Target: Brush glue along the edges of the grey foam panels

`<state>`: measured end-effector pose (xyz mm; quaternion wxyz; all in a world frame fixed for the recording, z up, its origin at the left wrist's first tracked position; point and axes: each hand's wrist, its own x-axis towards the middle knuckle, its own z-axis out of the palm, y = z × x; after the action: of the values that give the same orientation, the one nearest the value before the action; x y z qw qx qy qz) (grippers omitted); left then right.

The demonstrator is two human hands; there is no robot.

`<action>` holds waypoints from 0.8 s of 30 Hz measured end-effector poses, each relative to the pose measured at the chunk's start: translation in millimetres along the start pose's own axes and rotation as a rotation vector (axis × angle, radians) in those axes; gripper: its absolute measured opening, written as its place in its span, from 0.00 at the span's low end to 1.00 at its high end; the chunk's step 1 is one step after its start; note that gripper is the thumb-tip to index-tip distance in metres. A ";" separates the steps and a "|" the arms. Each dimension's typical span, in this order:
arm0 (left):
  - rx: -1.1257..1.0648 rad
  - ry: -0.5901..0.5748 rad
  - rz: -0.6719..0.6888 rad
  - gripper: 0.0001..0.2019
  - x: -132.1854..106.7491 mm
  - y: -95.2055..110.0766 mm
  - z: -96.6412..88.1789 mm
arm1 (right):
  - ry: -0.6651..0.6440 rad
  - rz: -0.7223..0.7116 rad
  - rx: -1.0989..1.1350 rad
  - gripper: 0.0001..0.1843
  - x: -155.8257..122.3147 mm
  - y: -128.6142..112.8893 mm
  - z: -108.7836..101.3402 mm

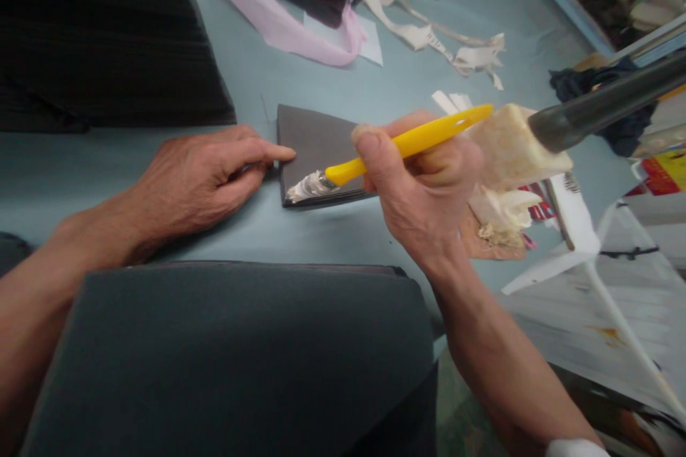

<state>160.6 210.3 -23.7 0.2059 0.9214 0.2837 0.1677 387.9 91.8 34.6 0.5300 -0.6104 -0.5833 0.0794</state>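
My right hand point(423, 186) is closed around the yellow handle of a brush point(410, 143). Whitish paste coats its bristles, which touch the near left corner of a small stack of dark sheets point(316, 125). With its index finger stretched out, my left hand point(209, 171) rests a fingertip on the left edge of that stack. Its thumb lies close to the stack's side, and the other fingers are partly hidden. Part of the stack's right end disappears behind my right hand.
A tall pile of dark material point(107, 36) stands at the left. Dark green cloth point(257, 357) lies in front of me. Beyond the stack are a pink strip point(289, 32) and pale scraps point(418, 32). A dark rod point(616, 103) with a pale block point(509, 146) juts in from the right.
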 end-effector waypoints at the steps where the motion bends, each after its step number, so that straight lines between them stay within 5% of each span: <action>1: 0.004 -0.003 -0.005 0.26 -0.2 0.0 0.1 | -0.022 0.008 -0.005 0.19 -0.2 0.1 2.1; 15: -0.064 -0.015 -0.114 0.29 3.8 8.0 -4.5 | -0.010 -0.084 -0.148 0.26 9.6 41.0 -22.0; 24: -0.047 0.050 -0.264 0.28 6.9 22.1 0.1 | 0.034 -0.123 -0.104 0.22 9.5 34.6 -21.4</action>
<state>176.1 197.7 -11.9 0.2407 0.8665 0.4035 0.1688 427.8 95.8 23.1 0.5113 -0.6014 -0.6139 0.0058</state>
